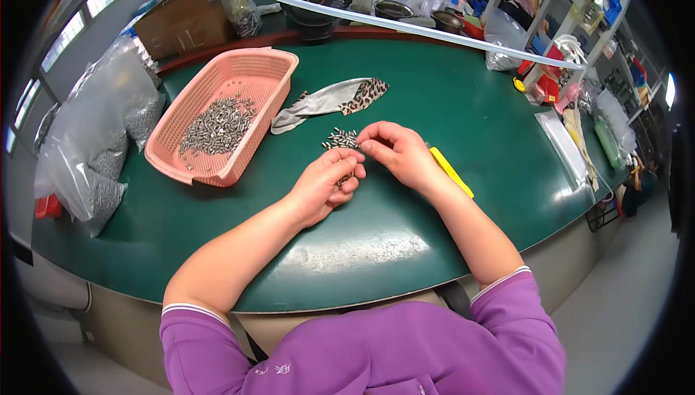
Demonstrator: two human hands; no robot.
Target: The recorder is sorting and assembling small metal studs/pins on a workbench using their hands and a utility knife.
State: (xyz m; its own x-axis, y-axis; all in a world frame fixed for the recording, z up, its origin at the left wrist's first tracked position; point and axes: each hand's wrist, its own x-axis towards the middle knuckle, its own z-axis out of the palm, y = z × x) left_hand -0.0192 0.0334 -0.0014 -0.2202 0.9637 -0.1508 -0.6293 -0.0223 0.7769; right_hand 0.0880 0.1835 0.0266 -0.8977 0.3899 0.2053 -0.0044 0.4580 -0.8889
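My left hand [331,183] is closed around a few small metal pins, whose ends show between its curled fingers. Close beside it, my right hand [399,152] pinches with thumb and forefinger; whatever sits between those fingertips is too small to make out. A little heap of shiny metal pins [339,138] lies on the green table just beyond both hands. To the left stands a pink plastic basket [246,150] with many similar metal pins [219,128] spread over its bottom. Partly hidden by my right forearm, a yellow bar-shaped thing [452,173] lies on the table.
A grey cloth with leopard-print end [329,103] lies beyond the heap. Clear bags full of small metal parts [105,156] crowd the left edge. At the back are a cardboard box [182,22], a black fan [316,0] and metal bowls [393,9]. A white tube [405,23] crosses above.
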